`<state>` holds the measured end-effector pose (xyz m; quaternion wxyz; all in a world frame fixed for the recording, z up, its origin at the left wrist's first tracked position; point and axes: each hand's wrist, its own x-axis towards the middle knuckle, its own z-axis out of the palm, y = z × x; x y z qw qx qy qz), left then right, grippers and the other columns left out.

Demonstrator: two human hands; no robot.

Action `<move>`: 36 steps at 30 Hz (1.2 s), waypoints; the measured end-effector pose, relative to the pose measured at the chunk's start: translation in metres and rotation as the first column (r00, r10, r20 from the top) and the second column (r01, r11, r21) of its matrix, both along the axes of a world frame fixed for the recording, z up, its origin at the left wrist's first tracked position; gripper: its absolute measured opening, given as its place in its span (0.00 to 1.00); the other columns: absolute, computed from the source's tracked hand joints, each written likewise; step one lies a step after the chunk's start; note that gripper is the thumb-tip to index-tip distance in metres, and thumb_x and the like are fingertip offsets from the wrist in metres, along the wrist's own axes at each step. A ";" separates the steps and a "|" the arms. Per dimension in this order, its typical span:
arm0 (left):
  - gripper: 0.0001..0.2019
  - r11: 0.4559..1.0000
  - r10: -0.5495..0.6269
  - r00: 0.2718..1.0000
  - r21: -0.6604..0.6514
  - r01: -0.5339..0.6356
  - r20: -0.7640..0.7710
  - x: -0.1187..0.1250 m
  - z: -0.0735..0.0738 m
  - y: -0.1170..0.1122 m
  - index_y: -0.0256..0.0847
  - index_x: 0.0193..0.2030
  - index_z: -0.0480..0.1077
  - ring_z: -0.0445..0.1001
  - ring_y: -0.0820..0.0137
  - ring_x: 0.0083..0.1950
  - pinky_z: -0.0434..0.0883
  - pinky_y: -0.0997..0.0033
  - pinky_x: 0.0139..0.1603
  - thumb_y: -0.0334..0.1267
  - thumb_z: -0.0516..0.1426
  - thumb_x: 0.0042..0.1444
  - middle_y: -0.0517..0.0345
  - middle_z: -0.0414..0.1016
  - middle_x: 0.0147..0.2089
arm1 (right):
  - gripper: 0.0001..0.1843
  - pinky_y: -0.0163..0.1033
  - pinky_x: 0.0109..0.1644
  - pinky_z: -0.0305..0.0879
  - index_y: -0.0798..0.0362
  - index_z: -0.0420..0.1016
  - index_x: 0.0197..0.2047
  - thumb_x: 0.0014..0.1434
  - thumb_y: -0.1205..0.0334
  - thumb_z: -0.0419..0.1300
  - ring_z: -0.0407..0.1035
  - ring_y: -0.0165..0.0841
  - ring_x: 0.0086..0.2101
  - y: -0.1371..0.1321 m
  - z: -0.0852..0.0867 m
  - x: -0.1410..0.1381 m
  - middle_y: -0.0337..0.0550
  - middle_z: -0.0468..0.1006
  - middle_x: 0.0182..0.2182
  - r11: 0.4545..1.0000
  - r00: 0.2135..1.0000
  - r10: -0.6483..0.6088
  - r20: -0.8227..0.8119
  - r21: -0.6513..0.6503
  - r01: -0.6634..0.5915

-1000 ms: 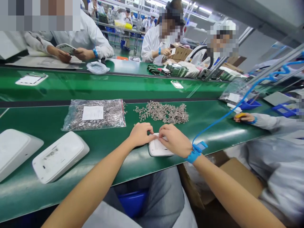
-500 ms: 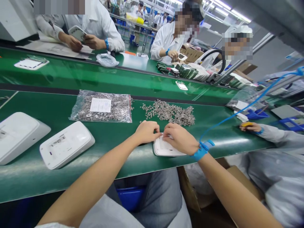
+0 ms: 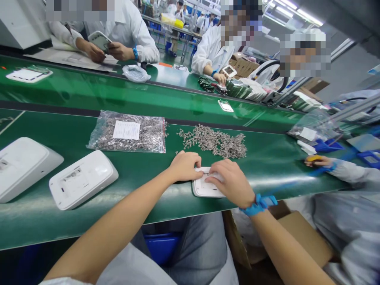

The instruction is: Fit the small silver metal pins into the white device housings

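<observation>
A white plastic housing (image 3: 208, 190) lies on the green bench in front of me, partly covered by my hands. My left hand (image 3: 185, 166) grips its left far edge, with the thumb resting on top. Over the right part of the housing is my right hand (image 3: 233, 182), wearing a blue wrist strap (image 3: 258, 204). Its fingers are curved, with a gap between thumb and forefinger, and nothing shows in it. Just beyond both hands spreads a pile of small metal pieces (image 3: 215, 140).
Left of the pile lies a clear bag (image 3: 133, 134) of similar metal pieces. Two larger white housings (image 3: 84, 180) rest at the left. A co-worker's hand (image 3: 319, 161) holds something yellow at the right. Other people sit across the green line, one handling a white device (image 3: 99, 40).
My right hand has drawn back slightly to the right and toward me, its thumb and fingers parting. My left hand stays on the housing. Across the line, a white board has shifted left.
</observation>
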<state>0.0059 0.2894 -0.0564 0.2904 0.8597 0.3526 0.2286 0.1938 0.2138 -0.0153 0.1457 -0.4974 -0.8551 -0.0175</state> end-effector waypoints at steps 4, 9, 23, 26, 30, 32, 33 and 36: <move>0.09 1.000 0.006 1.000 0.000 -0.006 0.002 0.002 0.000 -0.001 0.40 0.28 0.69 0.71 0.68 0.38 0.57 0.66 0.41 0.41 0.64 0.47 0.63 0.74 0.35 | 0.08 0.45 0.44 0.59 0.52 0.77 0.42 0.68 0.64 0.56 0.67 0.40 0.43 -0.025 -0.007 0.003 0.44 0.81 0.42 0.990 0.995 0.090 0.046 0.109 -0.095; 0.09 0.998 0.029 0.999 -0.057 -0.030 -0.025 0.003 0.002 -0.003 0.39 0.28 0.68 0.71 0.68 0.39 0.58 0.65 0.43 0.41 0.63 0.47 0.63 0.74 0.35 | 0.11 0.45 0.44 0.60 0.50 0.80 0.44 0.68 0.68 0.55 0.68 0.40 0.44 -0.028 -0.013 0.003 0.42 0.81 0.45 0.984 0.995 0.061 0.081 0.164 -0.073; 0.10 0.997 0.037 0.999 -0.063 -0.037 -0.001 0.004 0.000 -0.002 0.39 0.27 0.68 0.70 0.69 0.36 0.58 0.66 0.42 0.40 0.64 0.46 0.64 0.74 0.34 | 0.11 0.46 0.44 0.62 0.53 0.80 0.45 0.68 0.70 0.55 0.68 0.41 0.44 -0.032 -0.019 0.002 0.41 0.81 0.46 0.972 0.997 0.049 0.060 0.226 -0.061; 0.10 0.998 0.039 0.999 -0.053 -0.039 0.013 0.004 -0.001 -0.002 0.40 0.27 0.67 0.69 0.70 0.35 0.57 0.66 0.42 0.40 0.64 0.46 0.65 0.73 0.33 | 0.12 0.46 0.44 0.63 0.53 0.80 0.44 0.68 0.70 0.55 0.68 0.40 0.43 -0.031 -0.018 0.001 0.42 0.81 0.45 0.973 0.996 0.072 0.056 0.215 -0.082; 0.10 0.997 0.057 0.998 -0.050 -0.057 -0.003 0.006 -0.001 -0.006 0.40 0.26 0.67 0.69 0.69 0.35 0.57 0.65 0.41 0.40 0.64 0.46 0.65 0.73 0.32 | 0.13 0.46 0.47 0.65 0.57 0.80 0.44 0.67 0.73 0.54 0.68 0.41 0.42 -0.028 -0.014 0.001 0.46 0.81 0.44 0.967 0.989 0.137 0.051 0.211 -0.145; 0.10 0.996 0.086 0.996 -0.019 -0.086 -0.018 0.008 0.000 -0.010 0.40 0.27 0.66 0.69 0.68 0.36 0.56 0.65 0.40 0.40 0.63 0.47 0.63 0.72 0.32 | 0.13 0.46 0.48 0.66 0.58 0.79 0.45 0.66 0.74 0.53 0.67 0.41 0.42 -0.026 -0.013 0.000 0.47 0.81 0.43 0.964 0.986 0.153 0.059 0.209 -0.162; 0.10 0.995 0.104 0.994 0.002 -0.104 -0.023 0.010 0.000 -0.013 0.40 0.27 0.66 0.69 0.68 0.37 0.56 0.65 0.39 0.40 0.63 0.48 0.63 0.72 0.32 | 0.13 0.46 0.48 0.67 0.59 0.79 0.45 0.67 0.74 0.53 0.67 0.41 0.41 -0.026 -0.013 0.000 0.48 0.81 0.43 0.964 0.985 0.157 0.071 0.206 -0.169; 0.11 0.987 0.152 0.988 0.059 -0.149 -0.039 0.014 0.001 -0.020 0.40 0.26 0.64 0.70 0.67 0.38 0.55 0.65 0.36 0.41 0.62 0.49 0.62 0.70 0.31 | 0.14 0.46 0.48 0.67 0.59 0.79 0.45 0.67 0.74 0.51 0.68 0.41 0.41 -0.026 -0.015 -0.002 0.49 0.81 0.42 0.959 0.980 0.161 0.114 0.217 -0.182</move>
